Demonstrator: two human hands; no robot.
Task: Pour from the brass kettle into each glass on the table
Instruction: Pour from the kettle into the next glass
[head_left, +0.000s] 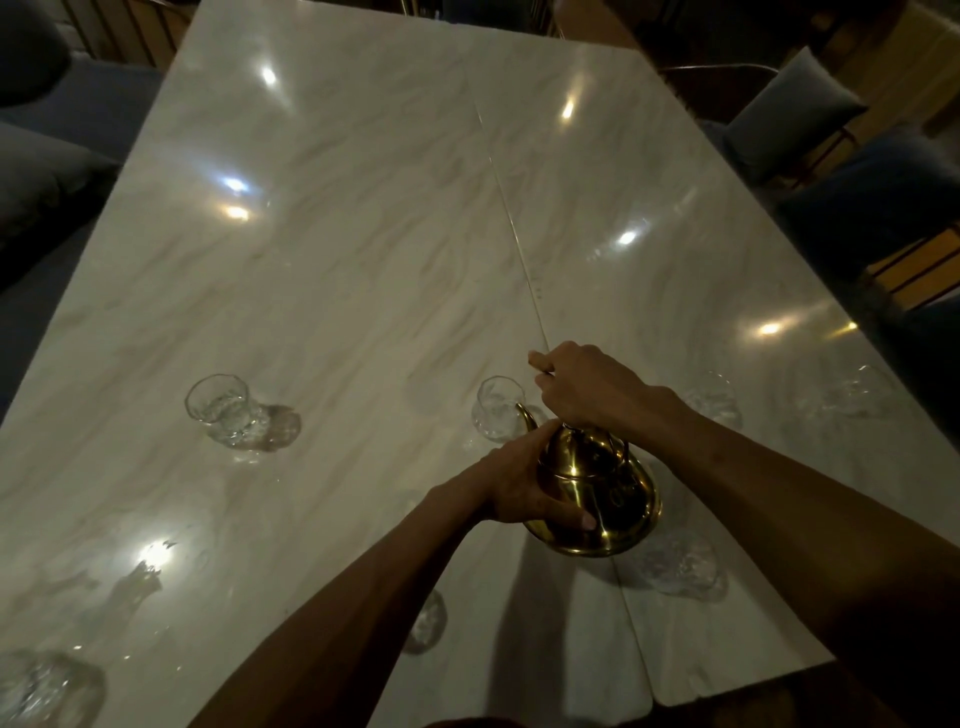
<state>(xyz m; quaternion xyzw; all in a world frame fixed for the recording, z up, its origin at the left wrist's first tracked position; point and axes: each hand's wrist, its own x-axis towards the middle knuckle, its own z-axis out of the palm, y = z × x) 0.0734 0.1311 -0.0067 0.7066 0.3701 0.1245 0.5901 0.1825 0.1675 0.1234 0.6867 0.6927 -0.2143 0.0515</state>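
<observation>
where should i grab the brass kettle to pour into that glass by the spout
Take the brass kettle by its top handle from above, as the right hand does, with the left hand steadying its round side. The spout points away toward the glass.

Both forearms bare, coming in from bottom edge, converging toward centre-right. Left hand (524, 486) cupped against the side of the brass kettle (613, 499), palm on the body, thumb laid flat across its lower front, fingers wrapped round the far side out of view. Right hand (584, 387) above it, wrist bent down, fingers curled closed round the top handle, knuckles up, index tip pointing left. Right forearm runs diagonally from lower right, higher than the left.
</observation>
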